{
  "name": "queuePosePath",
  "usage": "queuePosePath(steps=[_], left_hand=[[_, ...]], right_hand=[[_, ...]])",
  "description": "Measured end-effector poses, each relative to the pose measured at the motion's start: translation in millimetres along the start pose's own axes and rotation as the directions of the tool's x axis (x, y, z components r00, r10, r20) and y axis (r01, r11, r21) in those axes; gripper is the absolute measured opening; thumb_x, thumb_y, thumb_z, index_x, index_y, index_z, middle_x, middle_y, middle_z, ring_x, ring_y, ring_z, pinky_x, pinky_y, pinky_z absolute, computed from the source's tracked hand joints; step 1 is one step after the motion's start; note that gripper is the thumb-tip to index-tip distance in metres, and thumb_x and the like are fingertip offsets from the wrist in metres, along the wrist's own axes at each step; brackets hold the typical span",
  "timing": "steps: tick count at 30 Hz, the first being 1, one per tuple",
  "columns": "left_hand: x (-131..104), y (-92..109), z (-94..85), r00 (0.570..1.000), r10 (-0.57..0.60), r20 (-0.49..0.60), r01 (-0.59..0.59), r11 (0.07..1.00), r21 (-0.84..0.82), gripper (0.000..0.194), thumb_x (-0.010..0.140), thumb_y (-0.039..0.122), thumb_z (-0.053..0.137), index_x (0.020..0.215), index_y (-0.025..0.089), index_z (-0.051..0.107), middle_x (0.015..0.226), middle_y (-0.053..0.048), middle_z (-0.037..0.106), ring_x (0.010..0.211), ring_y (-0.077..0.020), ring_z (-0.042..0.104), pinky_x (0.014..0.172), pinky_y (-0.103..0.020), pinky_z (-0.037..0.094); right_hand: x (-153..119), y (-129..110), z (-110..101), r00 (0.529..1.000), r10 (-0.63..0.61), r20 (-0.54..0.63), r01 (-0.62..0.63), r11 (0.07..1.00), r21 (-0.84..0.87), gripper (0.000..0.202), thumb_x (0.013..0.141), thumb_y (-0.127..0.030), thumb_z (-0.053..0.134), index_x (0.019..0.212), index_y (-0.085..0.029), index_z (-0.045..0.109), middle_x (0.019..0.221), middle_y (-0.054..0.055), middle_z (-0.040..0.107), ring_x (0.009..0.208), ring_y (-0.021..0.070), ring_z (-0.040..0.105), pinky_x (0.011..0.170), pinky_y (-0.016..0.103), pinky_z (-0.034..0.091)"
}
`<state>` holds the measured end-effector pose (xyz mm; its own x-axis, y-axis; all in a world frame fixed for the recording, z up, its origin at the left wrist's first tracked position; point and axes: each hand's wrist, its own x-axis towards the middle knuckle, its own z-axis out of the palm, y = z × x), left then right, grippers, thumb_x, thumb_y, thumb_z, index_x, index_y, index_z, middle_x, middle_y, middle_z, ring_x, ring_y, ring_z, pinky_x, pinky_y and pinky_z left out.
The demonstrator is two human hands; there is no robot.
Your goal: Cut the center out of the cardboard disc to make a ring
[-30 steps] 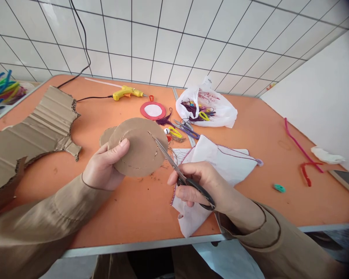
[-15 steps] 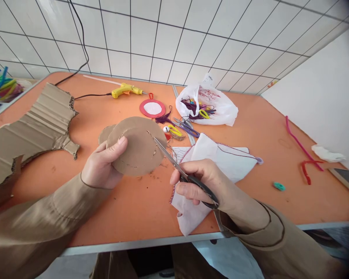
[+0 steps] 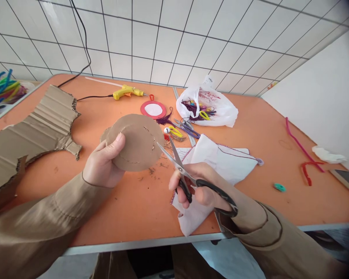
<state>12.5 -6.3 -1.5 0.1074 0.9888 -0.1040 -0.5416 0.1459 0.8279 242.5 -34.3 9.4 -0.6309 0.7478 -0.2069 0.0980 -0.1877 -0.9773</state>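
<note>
My left hand (image 3: 106, 161) pinches a round cardboard disc (image 3: 136, 145) at its left edge, thumb on top. Slits run in a broken curve across the disc's face, and another piece of cardboard shows behind its left side. Black-handled scissors (image 3: 180, 168) sit in my right hand (image 3: 203, 186), with fingers through the loops. Their blades are spread apart, tips just right of the disc's edge and not in the cardboard. Beneath my right hand lies a white cloth (image 3: 218, 159) with dark red stitched edging.
A large torn cardboard sheet (image 3: 40, 131) lies left. At the back are a yellow glue gun (image 3: 128, 92), a pink-rimmed disc (image 3: 153, 110), purple-handled scissors (image 3: 189, 128) and a white plastic bag (image 3: 221, 110) of threads. Pipe cleaners (image 3: 301, 139) lie right on the orange table (image 3: 250, 209).
The scissors have opened and drawn back from the disc's face to beside its right edge. My left hand has turned and raised the disc slightly.
</note>
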Motion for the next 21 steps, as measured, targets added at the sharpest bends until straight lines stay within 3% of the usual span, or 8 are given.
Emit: queuePosePath(steps=[15,18,21], left_hand=[[-2.4,-1.4,1.2,0.998,-0.05,0.03,0.05,0.999,-0.004,0.03,0.077,0.038,0.074,0.101,0.021,0.075,0.105,-0.007,0.076,0.12,-0.0356,0.059,0.094,-0.042,0.055],[1.1,-0.3,0.0,0.997,-0.072,-0.018,0.072,0.997,-0.019,0.03,0.077,0.036,0.073,0.102,0.019,0.073,0.109,-0.008,0.075,0.12,-0.0339,0.059,0.094,-0.04,0.055],[5.3,2.5,-2.6,0.981,-0.144,-0.13,0.14,0.989,-0.039,0.028,0.078,0.03,0.072,0.104,0.02,0.071,0.115,-0.005,0.073,0.123,-0.0294,0.058,0.096,-0.036,0.054]], right_hand=[[3.3,0.4,2.1,0.995,0.084,-0.054,-0.082,0.996,0.033,0.057,0.062,-0.066,0.076,0.081,-0.015,0.06,0.053,-0.005,0.053,0.041,0.0073,0.046,0.037,0.019,0.038],[2.9,4.2,1.8,0.996,0.067,-0.056,-0.066,0.998,0.02,0.057,0.064,-0.066,0.075,0.085,-0.015,0.06,0.054,-0.005,0.052,0.042,0.0076,0.046,0.038,0.02,0.038],[3.9,4.7,1.2,0.98,-0.044,-0.195,0.023,0.994,-0.11,0.049,0.065,-0.054,0.081,0.088,-0.015,0.062,0.056,-0.005,0.052,0.046,0.0076,0.046,0.043,0.021,0.039]])
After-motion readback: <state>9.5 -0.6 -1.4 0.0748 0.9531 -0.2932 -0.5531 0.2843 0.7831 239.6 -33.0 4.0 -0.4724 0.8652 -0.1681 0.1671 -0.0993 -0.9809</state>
